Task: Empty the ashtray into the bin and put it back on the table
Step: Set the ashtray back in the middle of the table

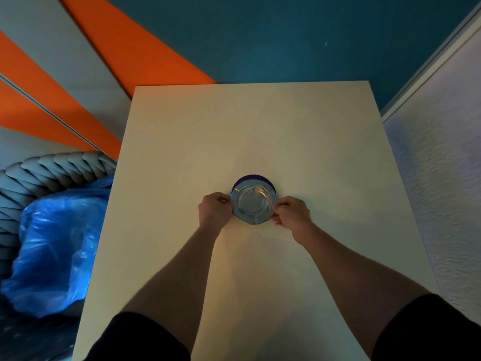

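Observation:
A round clear glass ashtray (253, 204) is near the middle of the white table (260, 126), partly over a dark purple round coaster (252, 179) whose far edge shows behind it. My left hand (214, 207) pinches the ashtray's left rim. My right hand (292, 211) grips its right rim. Its bowl looks empty. I cannot tell whether it rests on the table or hangs just above it. The bin (39, 173), a grey woven basket lined with a blue plastic bag (57, 243), stands on the floor left of the table.
A white textured wall (442, 178) runs close along the table's right side. Behind the table the wall is teal (286, 35), with orange and grey panels (65, 87) at the left. The bin touches the table's left edge.

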Demonstrator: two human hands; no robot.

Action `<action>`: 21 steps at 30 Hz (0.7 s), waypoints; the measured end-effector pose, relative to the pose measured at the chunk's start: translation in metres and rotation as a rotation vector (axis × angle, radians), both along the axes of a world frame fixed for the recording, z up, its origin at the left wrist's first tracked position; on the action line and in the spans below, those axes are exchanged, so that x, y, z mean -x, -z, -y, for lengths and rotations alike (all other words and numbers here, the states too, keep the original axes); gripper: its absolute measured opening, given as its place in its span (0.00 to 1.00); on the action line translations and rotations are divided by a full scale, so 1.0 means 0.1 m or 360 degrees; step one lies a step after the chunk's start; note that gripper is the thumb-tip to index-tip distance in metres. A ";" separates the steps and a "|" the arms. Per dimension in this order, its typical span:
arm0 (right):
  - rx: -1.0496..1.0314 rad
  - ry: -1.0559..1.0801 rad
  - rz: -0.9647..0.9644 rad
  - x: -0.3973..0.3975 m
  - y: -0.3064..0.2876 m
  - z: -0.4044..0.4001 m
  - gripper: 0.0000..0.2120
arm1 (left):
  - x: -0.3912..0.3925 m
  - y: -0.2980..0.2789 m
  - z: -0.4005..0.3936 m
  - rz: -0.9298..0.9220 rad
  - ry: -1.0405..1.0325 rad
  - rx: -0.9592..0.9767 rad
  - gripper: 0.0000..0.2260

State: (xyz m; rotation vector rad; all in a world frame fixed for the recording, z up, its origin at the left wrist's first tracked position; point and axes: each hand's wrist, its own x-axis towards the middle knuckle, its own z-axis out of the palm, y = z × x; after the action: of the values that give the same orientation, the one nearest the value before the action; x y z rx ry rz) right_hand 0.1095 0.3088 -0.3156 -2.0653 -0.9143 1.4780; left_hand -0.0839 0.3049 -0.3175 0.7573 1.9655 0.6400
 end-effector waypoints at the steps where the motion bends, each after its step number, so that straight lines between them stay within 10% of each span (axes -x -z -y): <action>1: -0.0006 0.0006 0.0002 0.00 0.01 -0.04 0.07 | 0.00 0.00 -0.04 -0.0003 0.0001 -0.0004 0.07; 21: -0.0043 0.0050 -0.0004 -0.02 0.02 -0.30 0.04 | 0.01 -0.02 -0.24 0.0074 -0.0072 -0.0010 0.06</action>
State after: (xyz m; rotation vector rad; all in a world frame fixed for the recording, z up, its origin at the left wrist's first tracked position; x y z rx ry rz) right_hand 0.1117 0.3386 -0.3178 -2.0486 -0.8922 1.4442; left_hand -0.0853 0.3291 -0.3159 0.6973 1.9436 0.6853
